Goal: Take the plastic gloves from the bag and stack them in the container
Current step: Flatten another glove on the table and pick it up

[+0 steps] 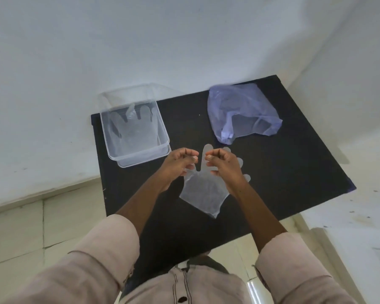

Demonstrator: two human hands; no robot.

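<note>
1. Above the desk (272, 172), fingers (190, 153) of the left hand (180, 163) and right hand (222, 163) are curled; whether they pinch the glove (203, 191) beneath, cannot tell
2. Container (134, 128) left holds gloves; bag (241, 113) right
3. Risk: thin film clings, folding during transfer

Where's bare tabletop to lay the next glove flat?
Free: the strip between container and bag, and the right side of the table below the bag. Crowded: the middle front, where both hands, left and right, work over the loose glove.
</note>
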